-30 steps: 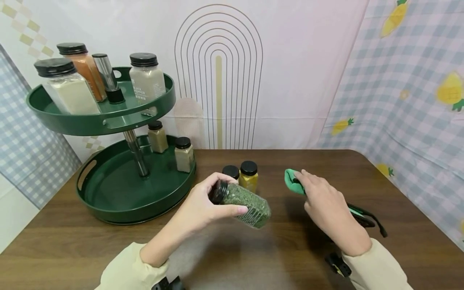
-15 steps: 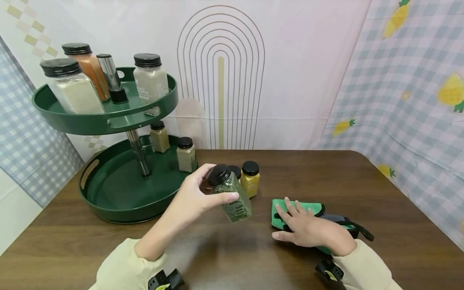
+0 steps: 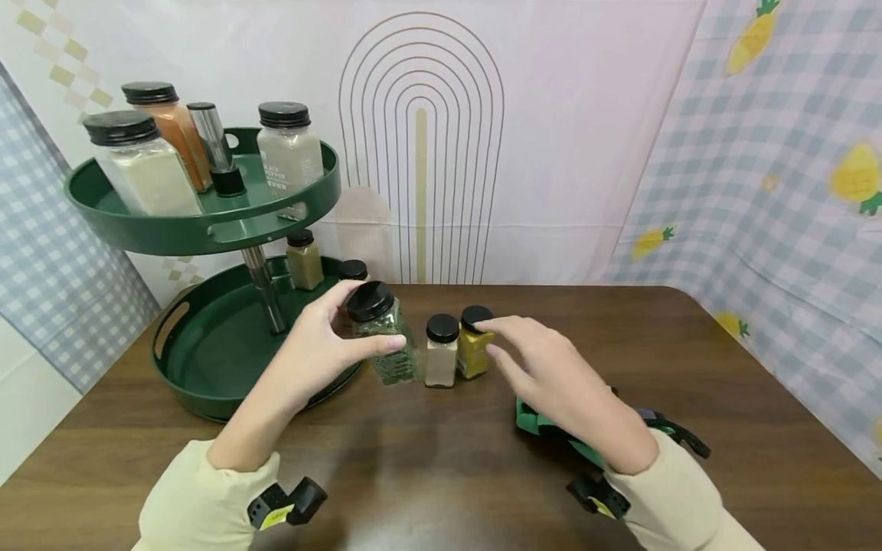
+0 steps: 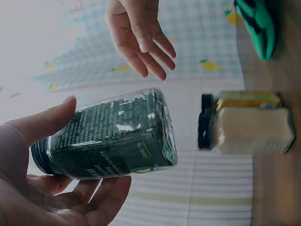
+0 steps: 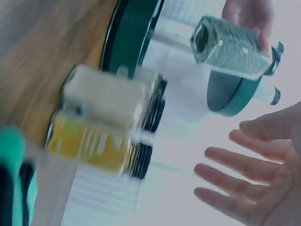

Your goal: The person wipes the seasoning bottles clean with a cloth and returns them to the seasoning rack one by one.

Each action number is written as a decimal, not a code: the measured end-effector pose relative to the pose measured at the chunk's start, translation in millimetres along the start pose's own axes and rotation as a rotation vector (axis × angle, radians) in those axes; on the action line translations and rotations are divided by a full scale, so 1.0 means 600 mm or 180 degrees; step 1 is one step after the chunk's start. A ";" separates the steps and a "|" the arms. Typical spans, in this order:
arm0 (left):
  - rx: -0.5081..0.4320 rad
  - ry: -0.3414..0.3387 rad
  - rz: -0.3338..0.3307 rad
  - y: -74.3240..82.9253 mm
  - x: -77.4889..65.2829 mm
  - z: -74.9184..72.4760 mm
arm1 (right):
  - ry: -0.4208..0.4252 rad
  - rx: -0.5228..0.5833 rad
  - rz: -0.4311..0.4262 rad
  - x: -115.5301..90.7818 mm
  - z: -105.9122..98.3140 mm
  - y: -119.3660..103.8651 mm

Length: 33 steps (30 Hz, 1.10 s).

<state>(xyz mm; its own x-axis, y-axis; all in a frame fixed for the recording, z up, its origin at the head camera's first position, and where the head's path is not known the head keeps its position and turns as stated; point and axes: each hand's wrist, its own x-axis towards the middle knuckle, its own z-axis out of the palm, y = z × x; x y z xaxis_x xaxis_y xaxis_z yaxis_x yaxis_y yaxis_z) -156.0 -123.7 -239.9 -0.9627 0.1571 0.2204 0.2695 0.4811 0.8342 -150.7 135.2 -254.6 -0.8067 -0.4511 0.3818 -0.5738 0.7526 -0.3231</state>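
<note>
My left hand (image 3: pixel 310 352) grips a glass jar of green dried herbs (image 3: pixel 394 356) with a black lid, tilted and held up in front of the lower tray's right edge. Its thumb lies along one side in the left wrist view, where the jar's printed label (image 4: pixel 101 136) shows. A small jar of beige powder (image 3: pixel 441 366) and a jar of yellow powder (image 3: pixel 474 356) stand side by side on the table. My right hand (image 3: pixel 551 371) is beside the yellow jar; in the right wrist view its spread fingers (image 5: pixel 235 162) are apart from both jars.
A green two-tier tray stand occupies the left, with several jars and a silver-and-black cylinder (image 3: pixel 217 149) on its upper tray (image 3: pixel 151 233). Small jars stand at the back of the lower tray (image 3: pixel 200 402). A green-and-black folded item (image 3: pixel 529 419) lies under my right forearm.
My left hand has carried the herb jar leftward and tipped it more upright, uncovering the beige jar. My right hand has left the green-and-black item and moved towards the yellow jar.
</note>
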 end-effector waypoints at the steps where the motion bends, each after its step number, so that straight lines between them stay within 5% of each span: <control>1: 0.0015 0.0007 0.0008 -0.001 0.001 -0.005 | 0.0064 0.0051 -0.0110 0.007 0.006 -0.007; 4: 0.0125 0.0023 -0.0006 -0.008 0.004 -0.021 | 0.0057 0.0117 -0.0400 0.029 0.032 -0.029; 8: 0.0626 0.0098 -0.0124 -0.021 0.006 -0.047 | -0.0294 0.0111 -0.0672 0.056 0.083 -0.057; 16: 0.1459 0.0073 -0.0261 -0.050 0.013 -0.077 | -0.1108 0.0200 -0.0723 0.093 0.180 -0.101; 33: 0.1549 -0.0121 -0.0682 -0.110 0.035 -0.108 | -0.0677 -0.0570 -0.1187 0.108 0.233 -0.125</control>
<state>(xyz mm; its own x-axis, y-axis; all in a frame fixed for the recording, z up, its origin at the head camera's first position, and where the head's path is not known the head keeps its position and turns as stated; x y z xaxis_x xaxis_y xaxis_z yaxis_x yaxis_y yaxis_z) -195.3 -207.9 -257.8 -0.9983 0.0383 0.0448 0.0561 0.8489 0.5256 -180.0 -17.3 -326.6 -0.5717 -0.7810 0.2515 -0.8118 0.5828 -0.0356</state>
